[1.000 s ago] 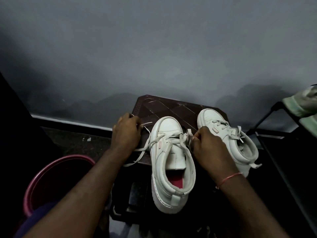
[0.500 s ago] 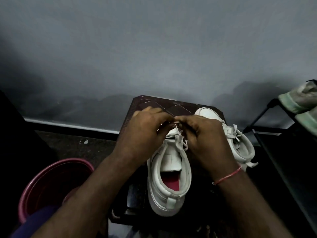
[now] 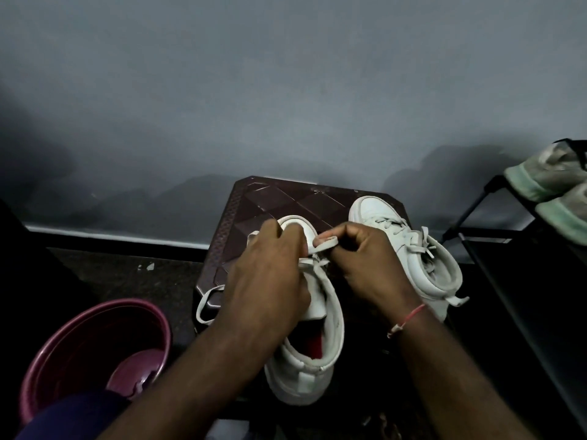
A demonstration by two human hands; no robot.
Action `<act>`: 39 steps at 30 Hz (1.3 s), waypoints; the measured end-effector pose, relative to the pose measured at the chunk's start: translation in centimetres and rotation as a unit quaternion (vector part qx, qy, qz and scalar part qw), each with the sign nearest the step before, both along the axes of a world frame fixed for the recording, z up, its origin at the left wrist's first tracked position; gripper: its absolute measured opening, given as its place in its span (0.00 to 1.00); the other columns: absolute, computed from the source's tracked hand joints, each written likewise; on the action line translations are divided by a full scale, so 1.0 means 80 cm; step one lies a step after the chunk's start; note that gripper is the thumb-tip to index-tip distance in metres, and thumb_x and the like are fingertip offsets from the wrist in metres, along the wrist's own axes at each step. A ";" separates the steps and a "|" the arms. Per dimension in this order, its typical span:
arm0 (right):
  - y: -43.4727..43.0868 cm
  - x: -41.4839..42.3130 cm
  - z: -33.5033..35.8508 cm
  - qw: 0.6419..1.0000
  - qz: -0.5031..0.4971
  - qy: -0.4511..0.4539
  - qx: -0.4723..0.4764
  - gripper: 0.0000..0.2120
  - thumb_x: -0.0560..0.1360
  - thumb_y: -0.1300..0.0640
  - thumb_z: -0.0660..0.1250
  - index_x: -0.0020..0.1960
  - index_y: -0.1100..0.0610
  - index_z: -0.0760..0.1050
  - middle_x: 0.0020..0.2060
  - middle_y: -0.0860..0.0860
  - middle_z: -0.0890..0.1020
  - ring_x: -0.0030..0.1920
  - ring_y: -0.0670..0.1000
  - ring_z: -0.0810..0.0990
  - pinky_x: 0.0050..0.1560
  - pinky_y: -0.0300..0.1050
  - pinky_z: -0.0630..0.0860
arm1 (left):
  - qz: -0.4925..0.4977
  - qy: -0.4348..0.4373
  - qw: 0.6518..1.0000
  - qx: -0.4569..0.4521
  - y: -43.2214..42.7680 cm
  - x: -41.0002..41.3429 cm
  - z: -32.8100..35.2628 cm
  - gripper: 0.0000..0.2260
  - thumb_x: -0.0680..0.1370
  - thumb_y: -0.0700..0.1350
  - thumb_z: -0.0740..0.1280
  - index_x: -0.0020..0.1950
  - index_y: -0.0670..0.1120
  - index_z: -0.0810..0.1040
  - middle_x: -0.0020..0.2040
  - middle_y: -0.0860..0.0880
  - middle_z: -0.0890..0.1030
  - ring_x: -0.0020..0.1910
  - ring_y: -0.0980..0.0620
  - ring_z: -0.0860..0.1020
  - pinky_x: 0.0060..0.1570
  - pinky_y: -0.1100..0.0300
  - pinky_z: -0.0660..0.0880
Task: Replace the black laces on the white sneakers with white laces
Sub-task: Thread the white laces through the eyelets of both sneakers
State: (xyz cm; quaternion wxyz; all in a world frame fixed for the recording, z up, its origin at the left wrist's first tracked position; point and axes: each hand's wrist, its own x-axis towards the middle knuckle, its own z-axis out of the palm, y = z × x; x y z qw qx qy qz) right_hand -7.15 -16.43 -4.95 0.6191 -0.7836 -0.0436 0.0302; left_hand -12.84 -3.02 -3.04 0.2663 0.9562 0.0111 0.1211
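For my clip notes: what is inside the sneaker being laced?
A red insole shows in the heel opening of the sneaker. Farther forward the inside is hidden by the tongue and the left hand.

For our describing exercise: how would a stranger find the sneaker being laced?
Find the dark stool by the grey wall. Of two white sneakers on it, take the left sneaker, its white lace pinched by left hand and right hand. The right sneaker is already laced.

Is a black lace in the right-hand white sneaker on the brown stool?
No, the right-hand white high-top sneaker on the brown plastic stool is threaded with a white lace.
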 end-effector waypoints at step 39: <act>-0.022 -0.011 0.012 0.980 0.174 0.048 -0.084 0.08 0.74 0.66 0.70 0.40 0.55 0.81 0.33 0.48 0.83 0.34 0.43 0.79 0.39 0.40 0.75 | -0.006 -0.066 0.997 0.045 -0.015 -0.034 -0.039 0.19 0.70 0.50 0.50 0.42 0.48 0.81 0.46 0.51 0.74 0.44 0.48 0.74 0.28 0.58 0.68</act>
